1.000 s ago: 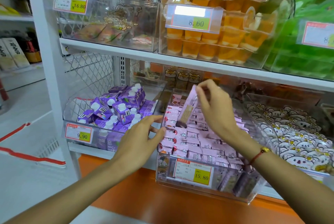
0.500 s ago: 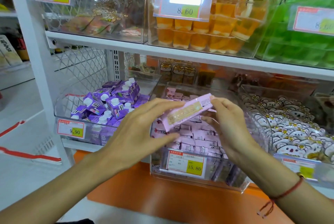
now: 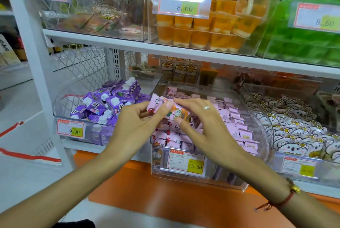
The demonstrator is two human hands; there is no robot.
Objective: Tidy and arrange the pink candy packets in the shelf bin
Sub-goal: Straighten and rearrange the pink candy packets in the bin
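left hand [image 3: 136,128] and right hand [image 3: 204,126] pinch one pink packet [image 3: 176,112] | keep it flat, picture up | lay into bin [image 3: 257,117] row

White shelf [image 3: 128,146] under clear bins [image 3: 184,177]

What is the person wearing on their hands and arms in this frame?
Both forearms are bare, with no sleeves in view. The right hand has a plain silver ring on one finger, and the right wrist carries a thin red cord bracelet with a small gold charm. The left hand wears nothing visible.
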